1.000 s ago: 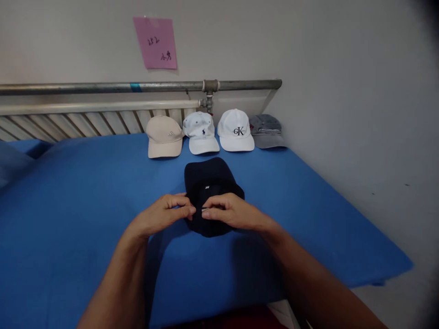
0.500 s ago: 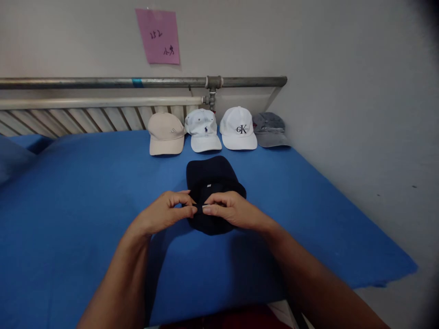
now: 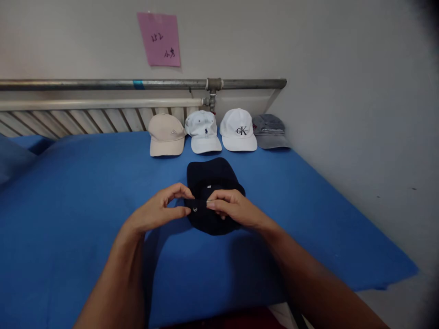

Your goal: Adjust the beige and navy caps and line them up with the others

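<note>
A dark navy baseball cap (image 3: 211,171) lies in front of me with its brim pointing away and its inside partly showing. My right hand (image 3: 233,208) pinches the back strap between thumb and fingers, and a thin pale edge shows at the fingertips. At the strap's left end, my left hand (image 3: 164,208) holds the cap lightly, its thumb and index finger a little apart along the band. A small round light mark (image 3: 195,209) shows on the strap between the hands. My fingers hide part of the cap's opening.
Behind stand a beige cap (image 3: 167,137), a pale cap with a small emblem (image 3: 206,132), a white CK cap (image 3: 239,130) and a grey cap (image 3: 271,132). They rest on a blue-covered surface (image 3: 85,192). A radiator (image 3: 103,118) and metal pipe (image 3: 164,84) run along the wall.
My left thumb and index finger have parted and shifted slightly left, uncovering the round mark on the strap. My right hand has moved slightly right, still pinching it.
</note>
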The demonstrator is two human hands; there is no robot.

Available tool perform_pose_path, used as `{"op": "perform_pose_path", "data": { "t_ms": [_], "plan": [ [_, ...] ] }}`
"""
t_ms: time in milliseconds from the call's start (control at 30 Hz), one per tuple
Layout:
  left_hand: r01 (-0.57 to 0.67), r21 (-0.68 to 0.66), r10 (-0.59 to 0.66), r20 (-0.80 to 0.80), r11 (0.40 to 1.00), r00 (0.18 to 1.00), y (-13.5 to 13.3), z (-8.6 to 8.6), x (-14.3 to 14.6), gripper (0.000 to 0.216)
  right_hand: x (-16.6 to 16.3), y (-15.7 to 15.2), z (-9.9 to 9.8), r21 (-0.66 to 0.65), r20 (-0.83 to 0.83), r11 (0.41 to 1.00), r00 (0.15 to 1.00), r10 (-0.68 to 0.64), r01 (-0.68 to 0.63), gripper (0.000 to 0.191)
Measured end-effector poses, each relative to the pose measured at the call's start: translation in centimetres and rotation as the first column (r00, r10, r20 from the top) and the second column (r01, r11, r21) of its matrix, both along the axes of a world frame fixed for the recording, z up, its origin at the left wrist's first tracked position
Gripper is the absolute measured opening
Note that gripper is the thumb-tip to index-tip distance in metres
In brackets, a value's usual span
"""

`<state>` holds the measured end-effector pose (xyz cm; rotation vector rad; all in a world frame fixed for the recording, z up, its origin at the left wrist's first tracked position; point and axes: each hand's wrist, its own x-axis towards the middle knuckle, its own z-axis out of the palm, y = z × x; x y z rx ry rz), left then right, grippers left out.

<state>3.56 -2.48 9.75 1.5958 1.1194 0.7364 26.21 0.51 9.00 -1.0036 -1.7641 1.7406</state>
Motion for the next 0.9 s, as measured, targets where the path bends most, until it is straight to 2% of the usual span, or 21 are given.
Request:
{"op": "perform_pose_path", "data": {
  "t_ms": [67,133,200,267,333,400,467,533,633,800,900],
  "plan": [
    [0.006,0.014,-0.005,-0.048,1.000,0.999,0.3,-0.3,-0.2,0.034,0.1,0.1,-0.1,-0.020,-0.028,1.000,1.000,-0.014,0.013,0.021],
    [0.057,0.057,-0.050,-0.132,0.997,0.990,0.7,-0.5,-0.2,0.026,0.1,0.2,-0.2,0.011,-0.013,1.000,1.000,-0.017,0.017,0.020],
    [0.103,0.099,-0.084,-0.180,0.990,0.980,0.9,-0.5,-0.2,0.010,0.1,0.3,-0.3,0.114,0.047,0.993,0.999,-0.018,0.013,0.020],
    [0.109,0.111,-0.088,-0.181,0.988,0.980,0.9,-0.5,-0.1,0.007,0.0,0.2,-0.4,0.270,0.107,0.963,0.994,-0.035,0.004,0.017],
    [0.112,0.096,-0.095,-0.164,0.989,0.982,0.8,-0.5,0.1,0.009,-0.2,0.0,-0.4,0.452,0.134,0.892,0.989,-0.062,-0.005,0.011],
    [0.121,0.079,-0.109,-0.149,0.989,0.983,0.6,-0.7,0.4,0.009,-0.5,-0.3,-0.4,0.609,0.142,0.792,0.988,-0.059,-0.040,0.024],
    [0.126,0.076,-0.115,-0.142,0.989,0.983,0.6,-0.9,0.7,0.007,-0.7,-0.5,-0.6,0.705,0.127,0.707,0.991,-0.039,-0.062,0.029],
    [0.122,0.073,-0.112,-0.134,0.990,0.985,0.5,-1.1,1.1,0.004,-0.9,-0.6,-0.8,0.740,0.067,0.672,0.997,-0.028,-0.030,0.021],
    [0.113,0.028,-0.110,-0.091,0.993,0.990,0.7,-1.3,1.5,0.005,-1.0,-0.6,-0.9,0.719,-0.019,0.694,0.999,-0.039,0.041,0.015],
    [0.198,-0.174,-0.198,0.015,0.965,0.980,1.1,-1.7,1.8,0.013,-0.8,-0.5,-0.8,0.563,-0.103,0.822,0.994,-0.028,0.081,0.009],
    [0.167,-0.226,-0.148,0.101,0.960,0.984,1.4,-1.8,1.9,0.013,-0.7,-0.4,-0.9,0.419,-0.172,0.903,0.985,-0.026,0.097,0.006]
  ]
}}
